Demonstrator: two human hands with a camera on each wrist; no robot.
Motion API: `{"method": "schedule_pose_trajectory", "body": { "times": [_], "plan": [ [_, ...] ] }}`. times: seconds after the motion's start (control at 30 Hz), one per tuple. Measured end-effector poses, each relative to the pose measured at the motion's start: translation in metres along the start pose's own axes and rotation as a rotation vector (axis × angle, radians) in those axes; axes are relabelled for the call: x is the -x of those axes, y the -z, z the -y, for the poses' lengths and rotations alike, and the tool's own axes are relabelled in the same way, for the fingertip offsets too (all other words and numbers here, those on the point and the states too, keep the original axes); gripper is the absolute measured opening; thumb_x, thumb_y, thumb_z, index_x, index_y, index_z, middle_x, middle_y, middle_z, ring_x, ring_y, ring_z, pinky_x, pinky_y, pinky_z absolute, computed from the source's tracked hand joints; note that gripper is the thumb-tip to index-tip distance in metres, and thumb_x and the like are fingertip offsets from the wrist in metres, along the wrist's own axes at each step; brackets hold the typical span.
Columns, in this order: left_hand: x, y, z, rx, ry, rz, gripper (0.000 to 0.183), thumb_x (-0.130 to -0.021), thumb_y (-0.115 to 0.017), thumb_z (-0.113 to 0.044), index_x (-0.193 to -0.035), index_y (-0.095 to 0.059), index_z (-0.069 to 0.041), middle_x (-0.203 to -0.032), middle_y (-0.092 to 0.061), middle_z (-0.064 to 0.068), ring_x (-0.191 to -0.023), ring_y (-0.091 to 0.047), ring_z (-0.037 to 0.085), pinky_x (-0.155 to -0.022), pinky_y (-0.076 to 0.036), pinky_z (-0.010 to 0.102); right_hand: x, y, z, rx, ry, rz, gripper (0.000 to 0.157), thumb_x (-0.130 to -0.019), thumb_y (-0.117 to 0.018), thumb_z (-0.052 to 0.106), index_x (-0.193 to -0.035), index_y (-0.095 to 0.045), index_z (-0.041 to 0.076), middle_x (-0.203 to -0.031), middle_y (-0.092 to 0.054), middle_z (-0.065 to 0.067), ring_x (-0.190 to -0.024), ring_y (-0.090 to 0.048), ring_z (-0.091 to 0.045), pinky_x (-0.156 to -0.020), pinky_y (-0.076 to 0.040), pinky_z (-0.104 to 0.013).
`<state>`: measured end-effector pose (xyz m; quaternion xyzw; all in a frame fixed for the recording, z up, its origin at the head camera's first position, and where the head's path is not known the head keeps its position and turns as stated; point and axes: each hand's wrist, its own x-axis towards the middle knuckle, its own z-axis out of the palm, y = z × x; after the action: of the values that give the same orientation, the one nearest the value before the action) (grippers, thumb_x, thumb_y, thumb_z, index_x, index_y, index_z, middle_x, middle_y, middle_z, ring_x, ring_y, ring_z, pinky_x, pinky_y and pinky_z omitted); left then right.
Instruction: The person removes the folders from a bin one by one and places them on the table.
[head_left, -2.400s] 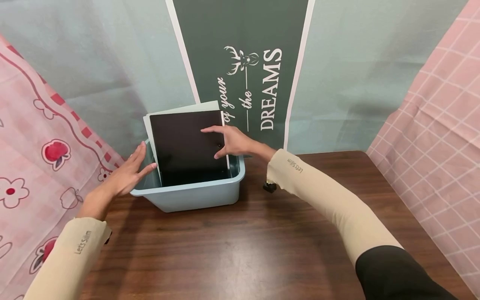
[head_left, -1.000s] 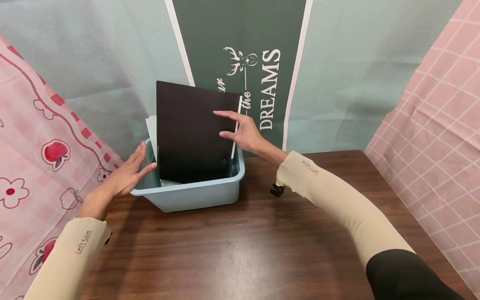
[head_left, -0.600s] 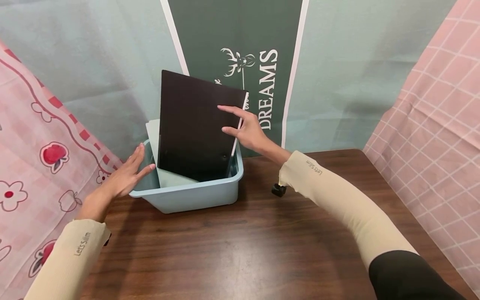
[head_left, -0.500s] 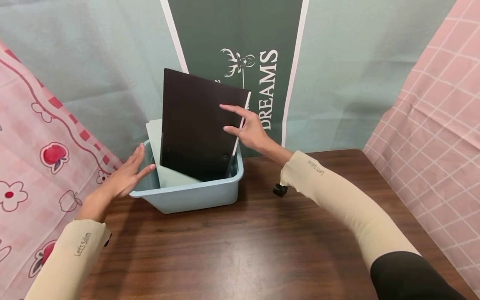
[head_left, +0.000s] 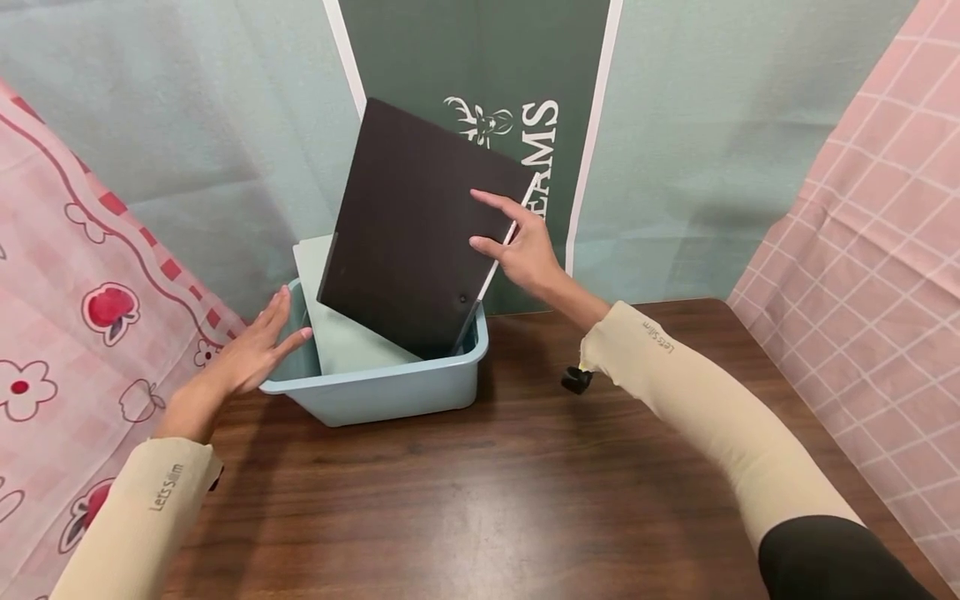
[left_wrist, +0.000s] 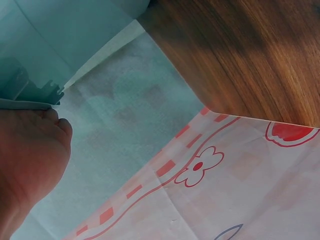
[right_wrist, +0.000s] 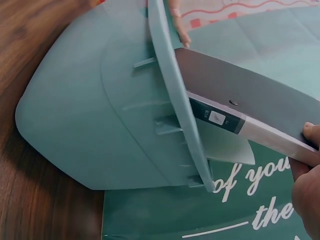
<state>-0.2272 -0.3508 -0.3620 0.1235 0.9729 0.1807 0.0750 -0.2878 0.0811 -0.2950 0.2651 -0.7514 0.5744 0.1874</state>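
In the head view my right hand (head_left: 521,250) pinches the spine edge of a black file folder (head_left: 420,233), thumb in front. The folder leans to the right, its lower corner still inside a light blue plastic tub (head_left: 382,396). Its white spine (right_wrist: 270,134), with a dark label at the lower end, shows in the right wrist view. My left hand (head_left: 255,346) rests at the tub's left rim with fingers straight and thumb spread. A pale green folder or sheet (head_left: 348,342) stands in the tub behind the black folder; its far part is hidden.
The tub stands at the back left of a dark wooden table (head_left: 480,500). A green cloth with lettering (head_left: 540,125) hangs close behind. Pink patterned cloths border the left side (head_left: 112,367) and the right side (head_left: 862,233).
My right hand has raised the black folder up and right out of the tub, tilting it clockwise. More of the pale green piece shows. My left hand has stayed at the rim.
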Motion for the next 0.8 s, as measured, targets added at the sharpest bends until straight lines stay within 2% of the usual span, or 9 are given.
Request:
{"method": "schedule_pose_trajectory", "body": {
  "times": [0.13, 0.23, 0.4, 0.53, 0.8],
  "plan": [
    [0.001, 0.000, 0.000, -0.007, -0.004, 0.004, 0.089, -0.112, -0.034, -0.058, -0.166, 0.019, -0.012, -0.175, 0.023, 0.011, -0.162, 0.008, 0.046, -0.126, -0.004, 0.069, -0.005, 0.006, -0.018, -0.035, -0.004, -0.045, 0.061, -0.088, -0.083, -0.005, -0.145, -0.064, 0.003, -0.150, -0.062, -0.013, -0.138, -0.054, -0.017, -0.112, -0.043, -0.027],
    [0.001, 0.000, 0.000, -0.020, -0.007, 0.004, 0.088, -0.112, -0.034, -0.058, -0.166, 0.018, -0.011, -0.175, 0.022, 0.011, -0.162, 0.009, 0.044, -0.127, -0.003, 0.067, -0.007, 0.013, -0.025, -0.076, -0.004, -0.073, 0.063, -0.086, -0.085, -0.003, -0.145, -0.065, 0.007, -0.146, -0.065, -0.010, -0.122, -0.061, -0.014, -0.104, -0.048, -0.025],
    [0.001, 0.001, -0.001, -0.058, -0.035, -0.017, 0.085, -0.114, -0.030, -0.055, -0.167, 0.014, -0.006, -0.176, 0.017, 0.017, -0.163, 0.009, 0.041, -0.130, 0.002, 0.060, -0.008, 0.025, -0.028, -0.273, -0.025, -0.089, 0.063, -0.085, -0.084, -0.008, -0.144, -0.067, 0.008, -0.135, -0.069, -0.014, -0.105, -0.072, -0.018, -0.093, -0.060, -0.028],
    [0.001, 0.001, 0.000, -0.082, -0.061, -0.029, 0.080, -0.115, -0.027, -0.051, -0.167, 0.010, -0.001, -0.176, 0.013, 0.020, -0.163, 0.008, 0.042, -0.131, 0.005, 0.056, -0.007, 0.035, -0.026, -0.400, -0.058, -0.112, 0.063, -0.084, -0.081, -0.014, -0.143, -0.067, 0.007, -0.135, -0.066, -0.015, -0.109, -0.072, -0.021, -0.089, -0.062, -0.029],
    [0.003, 0.001, 0.000, -0.096, -0.078, -0.030, 0.078, -0.116, -0.026, -0.048, -0.167, 0.009, 0.000, -0.176, 0.012, 0.021, -0.163, 0.007, 0.043, -0.131, 0.004, 0.057, -0.006, 0.055, -0.023, -0.531, -0.112, -0.176, 0.067, -0.084, -0.076, -0.021, -0.143, -0.067, 0.007, -0.142, -0.058, -0.011, -0.123, -0.064, -0.028, -0.087, -0.063, -0.028]
  ]
}}
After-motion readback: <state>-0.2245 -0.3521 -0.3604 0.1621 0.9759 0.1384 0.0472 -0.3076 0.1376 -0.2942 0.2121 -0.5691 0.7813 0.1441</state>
